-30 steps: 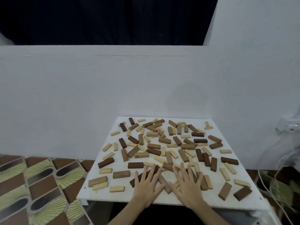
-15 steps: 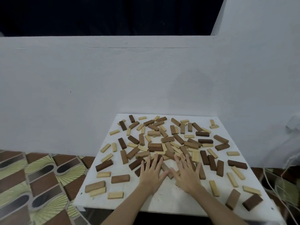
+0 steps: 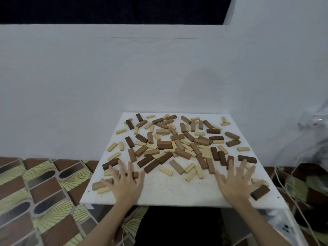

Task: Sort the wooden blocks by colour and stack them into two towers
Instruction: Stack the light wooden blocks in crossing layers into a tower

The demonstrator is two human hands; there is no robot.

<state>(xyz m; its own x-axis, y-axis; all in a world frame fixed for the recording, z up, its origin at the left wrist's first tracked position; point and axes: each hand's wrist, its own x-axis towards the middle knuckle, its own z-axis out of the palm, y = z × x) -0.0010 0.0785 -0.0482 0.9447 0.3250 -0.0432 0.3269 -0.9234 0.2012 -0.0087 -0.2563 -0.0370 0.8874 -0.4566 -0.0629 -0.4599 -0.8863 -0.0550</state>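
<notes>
We find the wooden blocks (image 3: 179,144) scattered loose over the white desk (image 3: 170,190), light, mid-brown and dark pieces mixed together, most of them in a dense spread ahead of both hands and between them. No tower stands anywhere on the surface, and no colour group is separated out.

The left hand (image 3: 124,181) lies flat, fingers spread, palm down. Under its fingertips sit a dark block (image 3: 111,164) and a few pale blocks (image 3: 103,189) at its outer side. The right hand (image 3: 234,183) is likewise fanned open and flat; a dark brown block (image 3: 260,192) lies just beside its outer edge, and pale pieces show past its fingers. Neither hand pinches or holds anything. Between the two hands runs a bare strip of desk near the front edge.

Our judgement: the work is at the sorting step, barely begun, with the hands placed as if to rake or part the pile. The next move calls for drawing one colour toward one hand and the other colour toward the opposite hand, using the bare strip as working ground. The mid-brown pieces will need a ruling on which group they join. Blocks near the front corners sit close to the rim and could be swept off.

Beyond the desk we note a white wall (image 3: 124,77) and a patterned floor (image 3: 40,189) to the left.
</notes>
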